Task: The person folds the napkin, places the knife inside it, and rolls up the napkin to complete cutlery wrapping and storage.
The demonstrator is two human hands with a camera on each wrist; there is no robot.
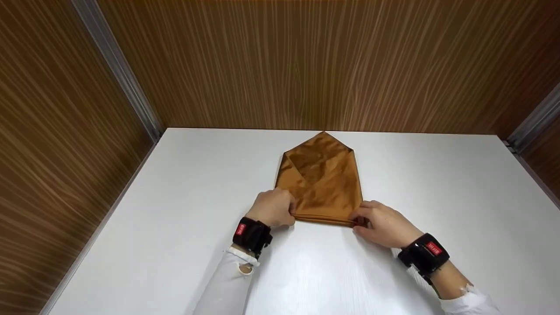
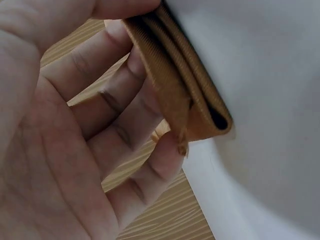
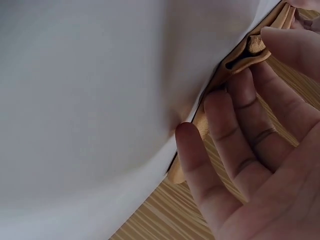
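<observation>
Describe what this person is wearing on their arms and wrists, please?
Both arms wear white long sleeves; the left sleeve has a small hole near its cuff. Behind the left hand sits a glossy black wrist strap with a small red label; the right hand has a matching black band.

**Open tabletop, walled on three sides**

The table (image 1: 175, 227) lies bare to the left and right of the cloth (image 1: 321, 183) and in front of it — a hand can pass there freely. The cloth sits mid-table, its point near the back wall (image 1: 306, 65), leaving little room behind it. Side walls (image 1: 52, 144) close in both table edges — the only way in is from the near side.
</observation>
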